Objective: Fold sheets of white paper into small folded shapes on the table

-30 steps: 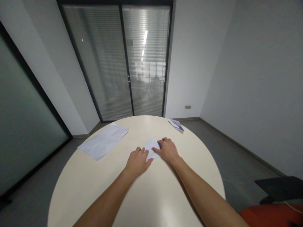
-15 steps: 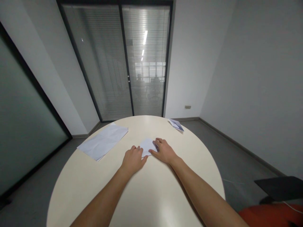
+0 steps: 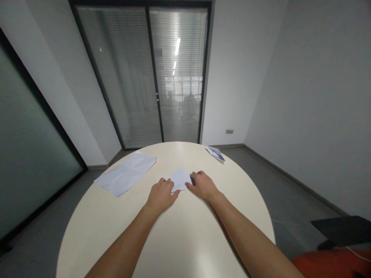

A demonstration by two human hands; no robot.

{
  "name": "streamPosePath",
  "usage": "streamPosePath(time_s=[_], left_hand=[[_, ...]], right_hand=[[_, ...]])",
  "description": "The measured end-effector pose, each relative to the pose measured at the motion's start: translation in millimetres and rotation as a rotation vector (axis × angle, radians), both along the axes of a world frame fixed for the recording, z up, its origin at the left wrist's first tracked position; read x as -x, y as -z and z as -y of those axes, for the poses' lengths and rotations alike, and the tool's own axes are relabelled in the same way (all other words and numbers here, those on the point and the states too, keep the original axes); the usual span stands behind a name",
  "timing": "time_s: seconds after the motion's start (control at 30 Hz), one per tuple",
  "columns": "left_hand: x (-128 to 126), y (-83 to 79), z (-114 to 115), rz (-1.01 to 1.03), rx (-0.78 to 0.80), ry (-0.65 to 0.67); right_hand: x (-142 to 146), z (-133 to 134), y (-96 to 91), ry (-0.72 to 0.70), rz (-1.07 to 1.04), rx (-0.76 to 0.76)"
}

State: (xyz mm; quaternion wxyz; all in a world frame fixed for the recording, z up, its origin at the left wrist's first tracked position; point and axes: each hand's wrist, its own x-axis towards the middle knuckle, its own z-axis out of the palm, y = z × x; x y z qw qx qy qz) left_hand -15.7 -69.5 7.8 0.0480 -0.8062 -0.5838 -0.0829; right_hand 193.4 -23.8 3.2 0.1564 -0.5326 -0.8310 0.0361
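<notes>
A small white piece of folded paper (image 3: 181,179) lies on the round table between my two hands. My left hand (image 3: 162,195) grips its left edge, with curled fingers and the thumb along the near corner. On the opposite side my right hand (image 3: 203,185) holds the right edge between thumb and bent fingers. A dark shadow shows in the gap under those fingers. Parts of both paper edges are hidden by the hands.
Larger white paper sheets (image 3: 126,174) lie at the table's left. A folded paper (image 3: 215,153) sits by the far right rim of the cream table (image 3: 171,239). A black flat panel (image 3: 342,228) and something red (image 3: 327,264) are at lower right.
Both hands have drawn slightly apart, the left one to the left and the right one to the right. More of the small paper shows between them.
</notes>
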Motion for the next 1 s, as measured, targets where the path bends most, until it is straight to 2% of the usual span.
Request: streamPosePath(time_s=[0.43,0.6,0.7,1.0], left_hand=[[1.2,-1.4,-0.1,0.014,0.011,-0.007],[0.7,-4.6,1.2,0.026,0.03,-0.019],[0.7,-6.1,2.1,0.037,0.034,-0.028],[1.6,-4.3,-0.2,0.087,0.018,-0.071]], right_hand=[[-6.4,-4.5,-2.6,0.002,-0.031,0.025],[-13.0,-6.3,-1.6,-0.241,-0.064,0.002],[-15.8,-7.4,1.7,-0.313,-0.09,-0.022],[-20.2,-10.5,3.1,-0.23,-0.159,0.054]])
